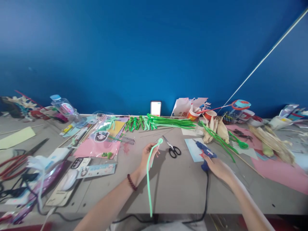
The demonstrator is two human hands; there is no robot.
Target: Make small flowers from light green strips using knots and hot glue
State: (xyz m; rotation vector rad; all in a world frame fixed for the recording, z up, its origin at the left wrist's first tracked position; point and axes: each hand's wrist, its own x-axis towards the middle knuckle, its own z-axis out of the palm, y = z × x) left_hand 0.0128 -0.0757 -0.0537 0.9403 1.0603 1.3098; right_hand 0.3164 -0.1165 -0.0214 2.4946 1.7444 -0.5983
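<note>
Between the fingers of my left hand (147, 154) is a pale green pipe cleaner (148, 179), its top coiled into a small round head and its long tail hanging toward the table's front edge. My right hand (218, 166) is closed on a blue glue gun (204, 149), whose nozzle points up and left over a light blue sheet of paper (190, 149). From the gun's handle a black cord runs down to the table edge. Black-handled scissors (173, 150) lie between my two hands, touching neither.
Green pipe cleaners (173, 122) lie bundled at the back, before a propped-up phone (156, 108). Dried husks (222, 130) and paper cups (193, 114) are on the right. Leftward lie a clear plastic bag (98, 136), a power strip (64, 189), a water bottle (66, 109) and large scissors (14, 165).
</note>
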